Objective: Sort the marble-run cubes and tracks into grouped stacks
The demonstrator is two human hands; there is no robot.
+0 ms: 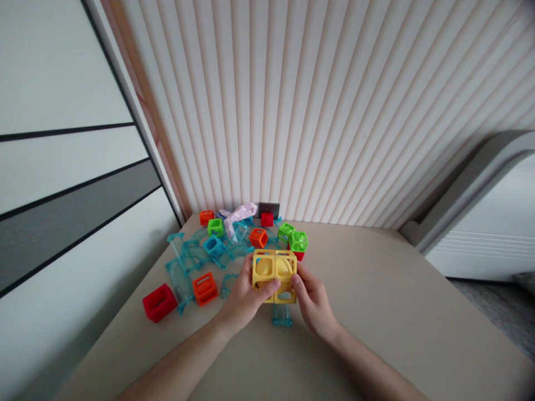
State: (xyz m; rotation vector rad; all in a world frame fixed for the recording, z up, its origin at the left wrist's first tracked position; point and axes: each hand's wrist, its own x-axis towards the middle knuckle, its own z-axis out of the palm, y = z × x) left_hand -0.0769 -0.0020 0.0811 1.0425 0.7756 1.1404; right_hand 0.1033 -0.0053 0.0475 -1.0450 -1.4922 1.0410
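Between my two hands is a yellow block of joined hollow toy cubes [275, 267], raised over the table. My left hand [244, 292] grips its left side, with the thumb laid across the front face. On the right side my right hand [311, 298] closes around the edge, thumb against the front. A translucent blue track piece [282, 315] shows just below the yellow block; whether it is joined to the block I cannot tell. The fingers behind the block are mostly hidden.
Translucent blue track pieces [179, 278] spread over the left of the table [376, 278]. Among them are a red block [159, 303], orange cubes [204, 288], green cubes [298, 241] and a blue cube [213, 245]. Behind stand a lilac piece [240, 214] and a ribbed wall [267, 111].
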